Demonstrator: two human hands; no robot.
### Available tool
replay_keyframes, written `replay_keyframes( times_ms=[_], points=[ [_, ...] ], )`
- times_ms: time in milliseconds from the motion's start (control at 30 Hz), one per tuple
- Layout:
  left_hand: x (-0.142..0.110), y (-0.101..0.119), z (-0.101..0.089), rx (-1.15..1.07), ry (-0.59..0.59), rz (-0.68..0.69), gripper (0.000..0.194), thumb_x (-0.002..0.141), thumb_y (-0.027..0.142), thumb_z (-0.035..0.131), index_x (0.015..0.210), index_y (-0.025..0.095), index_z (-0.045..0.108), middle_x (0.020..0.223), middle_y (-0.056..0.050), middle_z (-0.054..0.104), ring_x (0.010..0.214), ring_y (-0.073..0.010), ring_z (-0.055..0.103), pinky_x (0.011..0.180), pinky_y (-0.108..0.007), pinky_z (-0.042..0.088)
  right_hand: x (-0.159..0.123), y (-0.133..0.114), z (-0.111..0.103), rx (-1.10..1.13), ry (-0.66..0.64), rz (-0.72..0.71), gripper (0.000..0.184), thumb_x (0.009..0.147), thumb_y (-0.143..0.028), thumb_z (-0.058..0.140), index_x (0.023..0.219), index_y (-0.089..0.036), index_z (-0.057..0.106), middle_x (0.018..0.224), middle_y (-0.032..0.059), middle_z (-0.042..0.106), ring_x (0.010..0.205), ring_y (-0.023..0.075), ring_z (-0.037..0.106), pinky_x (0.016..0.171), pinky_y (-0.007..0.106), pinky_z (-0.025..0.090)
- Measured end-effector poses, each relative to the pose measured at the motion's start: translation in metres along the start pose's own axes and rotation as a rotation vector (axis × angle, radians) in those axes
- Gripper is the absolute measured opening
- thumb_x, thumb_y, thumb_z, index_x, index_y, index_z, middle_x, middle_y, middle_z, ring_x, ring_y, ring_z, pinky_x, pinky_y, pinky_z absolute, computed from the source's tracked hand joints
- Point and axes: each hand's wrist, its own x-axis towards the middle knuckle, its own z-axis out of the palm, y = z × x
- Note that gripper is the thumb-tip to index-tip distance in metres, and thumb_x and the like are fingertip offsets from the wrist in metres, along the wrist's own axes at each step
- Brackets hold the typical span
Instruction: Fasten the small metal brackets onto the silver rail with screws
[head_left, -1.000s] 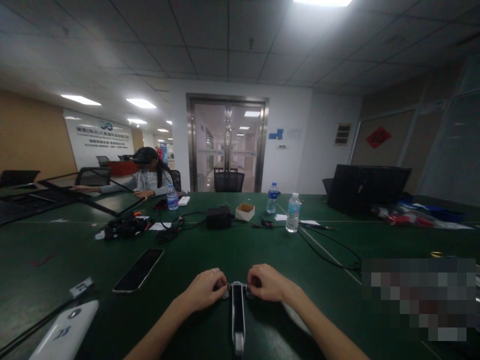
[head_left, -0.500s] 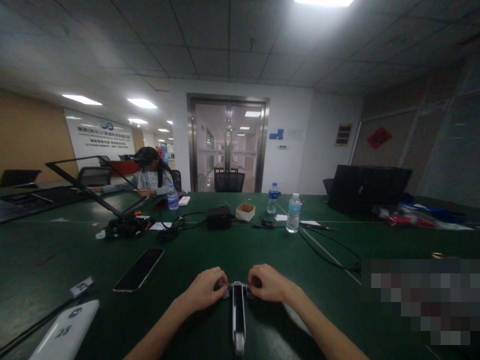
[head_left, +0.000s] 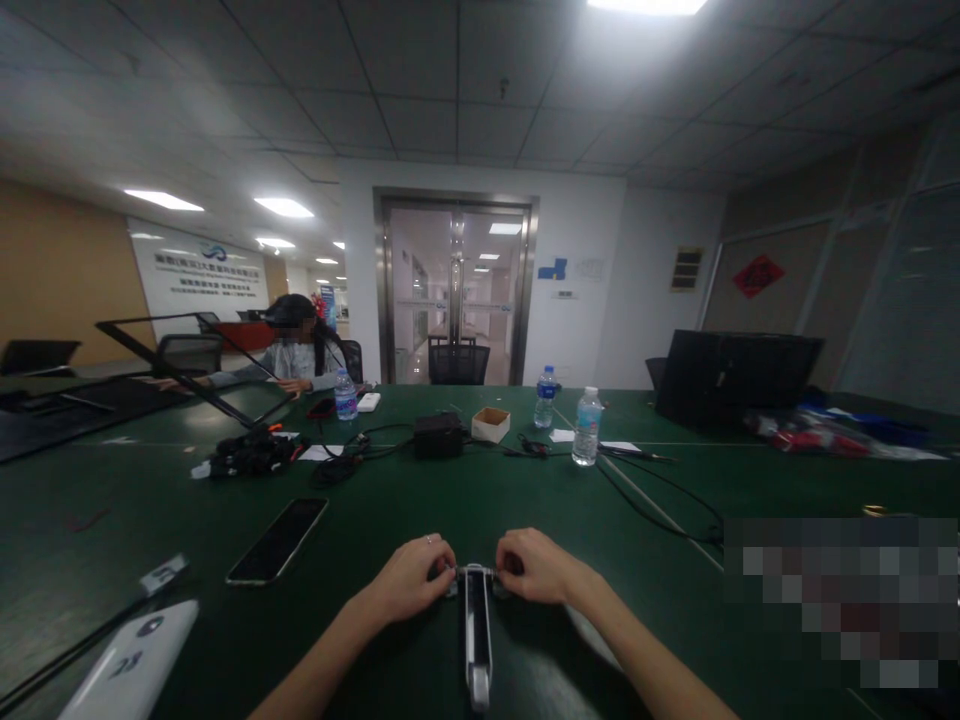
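Observation:
A long, narrow device (head_left: 477, 630) with white edges and a dark middle strip lies on the green table in front of me, pointing away from me. My left hand (head_left: 418, 578) is closed at the left of its far end, thumb and fingers pinching a small side piece there. On the opposite side, my right hand (head_left: 541, 566) has its fingers curled around the matching side piece. My fingers mostly hide both small pieces, so their exact shape cannot be made out.
A phone (head_left: 278, 541) lies to the left, with a white device (head_left: 131, 668) marked 28 nearer me. Farther back are a black box (head_left: 439, 436), a small open carton (head_left: 491, 426), cables and water bottles (head_left: 586, 428). A person (head_left: 296, 345) sits across at the left behind a black frame (head_left: 191, 385).
My hands and the narrow device look unmoved. Across the table, the person's arm stretches farther left, and the black frame and the dark item beside it have shifted slightly.

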Motion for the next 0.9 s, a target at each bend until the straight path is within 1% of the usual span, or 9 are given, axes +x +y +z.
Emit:
replay_keyframes(
  times_ms=[233,433,667,767,867,900],
  points=[
    [0.002,-0.002,0.003,-0.004,-0.018,-0.001,0.019,0.091,0.031,0.05,0.097,0.02,0.064,0.094,-0.003,0.061,0.085,-0.0179,0.056,0.07,-0.026,0.042,0.001,0.002,0.002,0.004,-0.023,0.014,0.013,0.082,-0.025,0.058,0.086,-0.017,0.067,0.088,0.0028,0.064,0.074,0.0135,0.057,0.063,0.021,0.04],
    [0.002,-0.003,0.003,-0.021,-0.016,-0.008,0.018,0.091,0.032,0.053,0.098,0.02,0.064,0.094,-0.003,0.061,0.084,-0.0175,0.056,0.069,-0.026,0.041,0.001,0.0,0.002,0.004,-0.004,0.001,0.012,0.08,-0.025,0.059,0.084,-0.017,0.067,0.085,0.0031,0.065,0.071,0.0132,0.056,0.061,0.021,0.038],
    [0.002,-0.001,0.002,0.023,-0.011,0.007,0.018,0.089,0.031,0.053,0.099,0.02,0.063,0.094,-0.003,0.061,0.086,-0.0185,0.056,0.07,-0.027,0.041,0.002,0.001,0.002,-0.006,0.001,0.015,0.011,0.079,-0.023,0.059,0.086,-0.018,0.066,0.086,0.0023,0.064,0.072,0.0135,0.056,0.062,0.022,0.038],
    [0.001,-0.002,0.002,0.013,-0.003,-0.002,0.017,0.09,0.031,0.053,0.098,0.02,0.062,0.093,-0.002,0.06,0.085,-0.0183,0.056,0.069,-0.026,0.041,0.001,-0.007,-0.001,-0.011,0.063,0.024,0.015,0.079,-0.024,0.059,0.093,-0.018,0.063,0.087,0.0026,0.063,0.076,0.015,0.056,0.063,0.023,0.038],
    [0.001,-0.001,0.002,0.008,0.01,0.01,0.016,0.09,0.03,0.052,0.097,0.02,0.063,0.093,-0.002,0.06,0.085,-0.018,0.056,0.07,-0.026,0.041,0.001,-0.024,0.002,-0.001,0.156,0.041,0.019,0.082,-0.027,0.058,0.099,-0.019,0.06,0.088,0.0029,0.063,0.077,0.0161,0.056,0.064,0.024,0.038],
    [0.0,-0.001,0.002,0.008,0.01,0.013,0.016,0.09,0.03,0.052,0.097,0.02,0.063,0.093,-0.002,0.06,0.085,-0.018,0.056,0.07,-0.026,0.041,0.002,-0.031,0.006,0.007,0.168,0.041,0.018,0.083,-0.028,0.057,0.1,-0.02,0.059,0.089,0.003,0.063,0.077,0.0163,0.057,0.065,0.025,0.039]
  ],
)
